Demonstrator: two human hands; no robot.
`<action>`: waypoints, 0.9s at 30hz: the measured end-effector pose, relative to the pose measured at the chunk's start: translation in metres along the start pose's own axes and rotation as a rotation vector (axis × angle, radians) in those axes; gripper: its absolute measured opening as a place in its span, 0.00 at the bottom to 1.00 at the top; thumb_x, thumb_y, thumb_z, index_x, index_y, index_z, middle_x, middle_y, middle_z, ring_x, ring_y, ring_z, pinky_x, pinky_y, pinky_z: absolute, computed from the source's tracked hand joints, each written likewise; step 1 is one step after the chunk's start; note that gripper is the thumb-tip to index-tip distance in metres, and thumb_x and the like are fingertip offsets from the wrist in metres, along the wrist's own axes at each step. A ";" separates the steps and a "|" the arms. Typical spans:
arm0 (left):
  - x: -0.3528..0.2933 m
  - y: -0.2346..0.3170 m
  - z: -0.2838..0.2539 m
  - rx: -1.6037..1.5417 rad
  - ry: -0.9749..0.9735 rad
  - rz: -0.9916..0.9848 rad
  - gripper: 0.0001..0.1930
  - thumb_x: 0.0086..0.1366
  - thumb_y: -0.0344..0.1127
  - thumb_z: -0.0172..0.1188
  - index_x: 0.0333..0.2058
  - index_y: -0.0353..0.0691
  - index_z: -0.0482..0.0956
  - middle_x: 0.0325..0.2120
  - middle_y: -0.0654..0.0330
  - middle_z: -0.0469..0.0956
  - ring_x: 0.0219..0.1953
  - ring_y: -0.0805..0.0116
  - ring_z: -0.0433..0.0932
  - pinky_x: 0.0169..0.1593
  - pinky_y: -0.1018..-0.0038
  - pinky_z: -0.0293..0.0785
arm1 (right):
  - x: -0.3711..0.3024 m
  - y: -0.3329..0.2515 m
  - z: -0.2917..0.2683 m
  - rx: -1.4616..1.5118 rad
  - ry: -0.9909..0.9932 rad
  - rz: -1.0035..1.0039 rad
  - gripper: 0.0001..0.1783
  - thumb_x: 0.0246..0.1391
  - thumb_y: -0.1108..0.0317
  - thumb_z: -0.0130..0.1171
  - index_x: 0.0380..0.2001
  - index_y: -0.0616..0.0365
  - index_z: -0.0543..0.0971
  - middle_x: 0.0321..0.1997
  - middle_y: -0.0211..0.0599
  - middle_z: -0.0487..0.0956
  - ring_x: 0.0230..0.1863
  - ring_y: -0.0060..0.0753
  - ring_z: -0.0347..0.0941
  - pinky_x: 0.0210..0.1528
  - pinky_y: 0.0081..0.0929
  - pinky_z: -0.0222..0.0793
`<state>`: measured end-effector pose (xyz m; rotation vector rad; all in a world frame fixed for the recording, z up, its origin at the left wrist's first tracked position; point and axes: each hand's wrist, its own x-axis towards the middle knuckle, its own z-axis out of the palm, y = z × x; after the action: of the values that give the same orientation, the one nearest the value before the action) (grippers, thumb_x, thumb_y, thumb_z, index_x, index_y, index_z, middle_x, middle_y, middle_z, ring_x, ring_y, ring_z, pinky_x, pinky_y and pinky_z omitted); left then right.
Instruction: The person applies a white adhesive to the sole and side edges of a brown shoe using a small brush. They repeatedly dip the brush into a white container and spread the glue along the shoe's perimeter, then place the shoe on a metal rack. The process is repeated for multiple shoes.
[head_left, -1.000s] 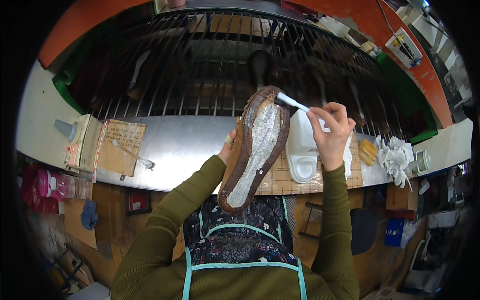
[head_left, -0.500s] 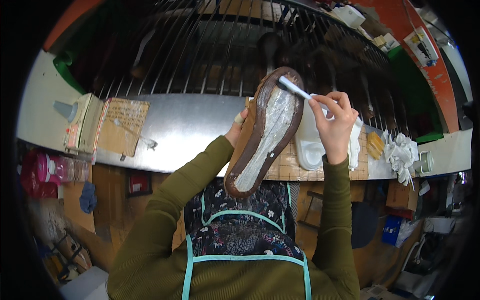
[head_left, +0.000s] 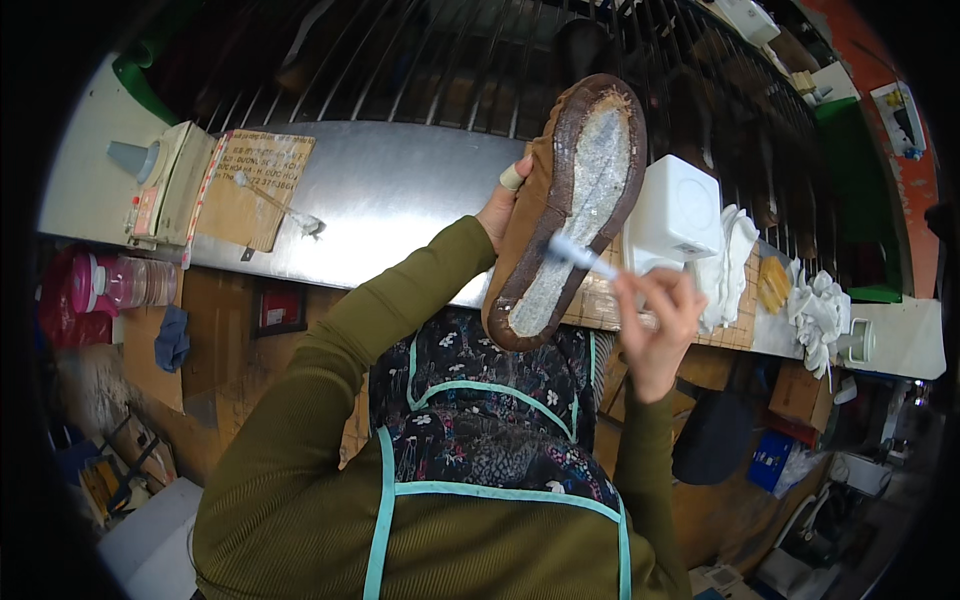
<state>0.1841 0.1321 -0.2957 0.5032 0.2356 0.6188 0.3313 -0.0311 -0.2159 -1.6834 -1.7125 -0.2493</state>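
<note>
A brown shoe upper [head_left: 538,200] is held up with its underside facing me: a dark brown rim surrounds a pale, shiny centre. My left hand [head_left: 498,208], with a wrap on one finger, grips its left side near the middle. In my right hand [head_left: 660,325] a small white-handled brush [head_left: 585,256] is pinched, blurred by motion. The brush head lies over the lower middle of the underside; whether it touches cannot be made out. Just right of the shoe stands a white plastic container [head_left: 676,210], next to white cloth [head_left: 727,265].
A metal rack [head_left: 400,75] of bars, with dark shoes on it, runs behind the steel worktop [head_left: 390,170]. On the left lie a cardboard piece [head_left: 235,215] and another brush [head_left: 275,205]. A yellow block [head_left: 773,285] and crumpled white gloves [head_left: 818,312] lie on the right.
The brush has come down from the shoe's far end to its lower middle, with my right hand lower. The shoe sits further up and right in view. The whole view has shifted slightly.
</note>
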 end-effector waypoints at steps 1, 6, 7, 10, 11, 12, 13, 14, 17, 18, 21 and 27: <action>0.000 0.000 -0.001 -0.020 -0.024 -0.021 0.45 0.53 0.70 0.54 0.61 0.44 0.62 0.54 0.52 0.70 0.54 0.59 0.72 0.59 0.62 0.68 | 0.010 0.004 0.004 -0.042 0.058 0.030 0.09 0.42 0.68 0.70 0.31 0.51 0.84 0.32 0.26 0.74 0.30 0.22 0.67 0.39 0.27 0.50; 0.004 0.002 -0.001 -0.051 0.007 0.006 0.44 0.53 0.70 0.54 0.60 0.44 0.64 0.53 0.54 0.72 0.51 0.60 0.75 0.56 0.62 0.71 | 0.009 0.014 0.019 -0.287 0.368 -0.001 0.11 0.41 0.66 0.71 0.33 0.48 0.85 0.35 0.27 0.75 0.35 0.24 0.69 0.42 0.29 0.49; 0.003 0.002 0.000 -0.055 0.043 0.029 0.44 0.54 0.71 0.53 0.60 0.44 0.64 0.53 0.54 0.72 0.50 0.61 0.75 0.56 0.63 0.72 | -0.008 0.011 0.021 -0.296 0.347 -0.041 0.13 0.39 0.66 0.72 0.34 0.46 0.85 0.36 0.27 0.75 0.36 0.24 0.69 0.44 0.28 0.49; 0.002 0.004 -0.002 -0.087 0.048 -0.012 0.42 0.54 0.71 0.53 0.58 0.43 0.67 0.51 0.54 0.73 0.50 0.62 0.75 0.55 0.64 0.72 | -0.055 -0.021 0.003 -0.199 0.163 0.002 0.12 0.38 0.67 0.72 0.32 0.48 0.86 0.37 0.27 0.75 0.36 0.24 0.68 0.48 0.29 0.49; 0.002 0.003 -0.004 -0.091 0.033 0.007 0.42 0.54 0.70 0.53 0.58 0.43 0.67 0.51 0.55 0.74 0.50 0.62 0.75 0.55 0.64 0.72 | -0.064 -0.029 -0.008 -0.131 0.063 0.045 0.11 0.38 0.67 0.73 0.31 0.49 0.86 0.37 0.28 0.75 0.36 0.23 0.68 0.48 0.30 0.49; 0.002 0.002 -0.005 -0.092 0.014 0.022 0.41 0.55 0.70 0.53 0.57 0.43 0.68 0.51 0.55 0.74 0.50 0.62 0.75 0.55 0.64 0.72 | -0.067 -0.033 -0.020 0.008 -0.004 0.089 0.10 0.40 0.68 0.72 0.30 0.51 0.85 0.36 0.29 0.75 0.34 0.24 0.67 0.46 0.28 0.50; 0.002 0.003 -0.005 -0.093 -0.006 0.036 0.41 0.55 0.69 0.53 0.57 0.43 0.68 0.51 0.55 0.74 0.50 0.62 0.75 0.55 0.64 0.72 | -0.069 -0.026 -0.023 0.005 0.033 0.180 0.09 0.40 0.68 0.71 0.30 0.51 0.85 0.36 0.29 0.75 0.33 0.24 0.66 0.45 0.27 0.50; -0.001 0.005 -0.006 -0.118 0.001 0.032 0.41 0.55 0.69 0.53 0.57 0.42 0.68 0.51 0.54 0.74 0.50 0.61 0.75 0.55 0.64 0.72 | -0.072 -0.013 -0.028 0.003 0.070 0.269 0.09 0.41 0.67 0.71 0.30 0.51 0.85 0.36 0.29 0.74 0.33 0.25 0.66 0.44 0.27 0.51; -0.005 0.009 -0.007 -0.173 -0.002 0.047 0.40 0.57 0.68 0.52 0.57 0.39 0.68 0.51 0.52 0.73 0.49 0.59 0.75 0.55 0.64 0.72 | -0.079 0.024 -0.037 -0.283 0.100 0.508 0.07 0.47 0.64 0.67 0.31 0.50 0.84 0.36 0.27 0.73 0.28 0.23 0.66 0.39 0.26 0.50; -0.004 0.009 -0.014 -0.430 -0.250 0.008 0.38 0.58 0.66 0.51 0.56 0.39 0.69 0.51 0.50 0.74 0.49 0.57 0.76 0.55 0.63 0.72 | -0.081 0.038 -0.036 -0.378 0.113 0.474 0.07 0.48 0.63 0.66 0.32 0.49 0.84 0.36 0.26 0.73 0.27 0.23 0.65 0.38 0.26 0.49; -0.012 0.017 -0.011 -0.449 -0.193 0.038 0.31 0.62 0.57 0.51 0.54 0.37 0.72 0.47 0.50 0.77 0.46 0.59 0.79 0.51 0.64 0.76 | -0.077 0.054 -0.024 -0.543 0.051 0.457 0.08 0.49 0.62 0.65 0.34 0.46 0.84 0.39 0.28 0.74 0.33 0.26 0.68 0.41 0.29 0.50; -0.028 0.027 -0.029 -0.067 0.066 0.260 0.26 0.67 0.52 0.48 0.55 0.38 0.68 0.48 0.52 0.75 0.44 0.63 0.77 0.52 0.63 0.69 | -0.046 0.021 -0.010 -0.546 0.108 0.264 0.14 0.51 0.61 0.61 0.43 0.43 0.81 0.51 0.42 0.72 0.59 0.53 0.59 0.59 0.50 0.48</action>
<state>0.1380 0.1449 -0.3048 0.4528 0.2128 0.8947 0.3492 -0.0708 -0.2434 -2.2154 -1.3951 -0.7179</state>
